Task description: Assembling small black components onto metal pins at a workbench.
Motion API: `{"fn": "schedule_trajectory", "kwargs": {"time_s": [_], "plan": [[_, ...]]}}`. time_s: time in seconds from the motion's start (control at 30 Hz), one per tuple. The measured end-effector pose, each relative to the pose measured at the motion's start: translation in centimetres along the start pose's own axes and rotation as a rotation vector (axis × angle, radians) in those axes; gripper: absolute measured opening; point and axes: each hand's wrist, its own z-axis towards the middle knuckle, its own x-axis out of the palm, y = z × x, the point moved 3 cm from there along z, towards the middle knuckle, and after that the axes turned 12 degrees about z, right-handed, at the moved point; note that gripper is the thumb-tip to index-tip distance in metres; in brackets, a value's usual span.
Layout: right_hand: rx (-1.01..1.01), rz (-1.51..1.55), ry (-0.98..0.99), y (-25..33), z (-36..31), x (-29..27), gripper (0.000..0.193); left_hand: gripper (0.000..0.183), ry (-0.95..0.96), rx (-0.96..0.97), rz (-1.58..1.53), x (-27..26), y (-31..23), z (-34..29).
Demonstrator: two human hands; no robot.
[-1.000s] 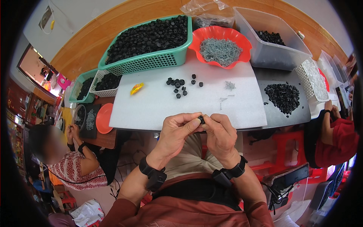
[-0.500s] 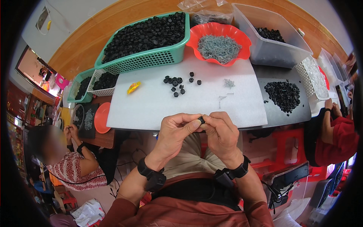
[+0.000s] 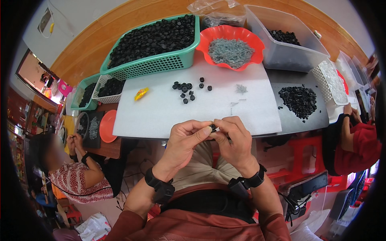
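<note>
Since the earlier frame, your right hand (image 3: pixel 236 143) has changed its finger position a little: its thumb and forefinger stand more apart, while your left hand (image 3: pixel 183 140) stays almost the same. Both hands are together just before the front edge of the bench (image 3: pixel 291 124), above your lap. Your left thumb and forefinger are nearly closed, and between them is a small round black plastic part (image 3: pixel 213 127). Your right fingertips come to this same part from the other side, partly open; whether they grip it, or have another small piece, I cannot tell. Probably you hold it in this way so that one hand keeps it steady and the other can work on it.

Near the middle of the white foam sheet (image 3: pixel 144 118) lie loose black plastic knobs (image 3: pixel 189 86), and toward its right edge is a little heap of thin silver fasteners (image 3: pixel 241 88), perhaps put there to be easily reached. The bulk stands along the back edge: a green plastic basket (image 3: pixel 173 61) of black pieces and a red scalloped bowl (image 3: pixel 259 51) of fasteners, which seems to leave the front free.
</note>
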Motion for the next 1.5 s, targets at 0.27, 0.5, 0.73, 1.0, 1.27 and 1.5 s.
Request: {"fn": "schedule_trajectory", "kwargs": {"time_s": [0.27,0.5,0.73,1.0,1.27,1.5], "plan": [[0.098,0.063,0.146,0.2,0.6,-0.4,0.037,0.019,0.015,-0.015,-0.042,0.1,-0.4,-0.1],[0.116,0.017,0.173,0.6,0.9,-0.6,0.029,0.025,0.030,-0.034,0.026,0.2,-0.4,-0.1],[0.082,-0.037,0.177,0.8,0.9,-0.8,0.028,0.023,0.050,-0.006,0.076,0.3,-0.3,-0.2],[0.015,-0.094,0.156,1.0,1.1,-1.0,0.025,0.021,0.073,-0.004,0.118,0.3,-0.3,-0.2],[0.003,-0.154,0.196,0.7,0.7,-0.9,0.028,0.019,0.058,-0.024,0.136,0.3,-0.3,-0.3],[0.068,-0.110,0.211,0.6,0.5,-1.3,0.035,0.020,0.064,0.012,0.130,0.3,-0.2,-0.2]]}}
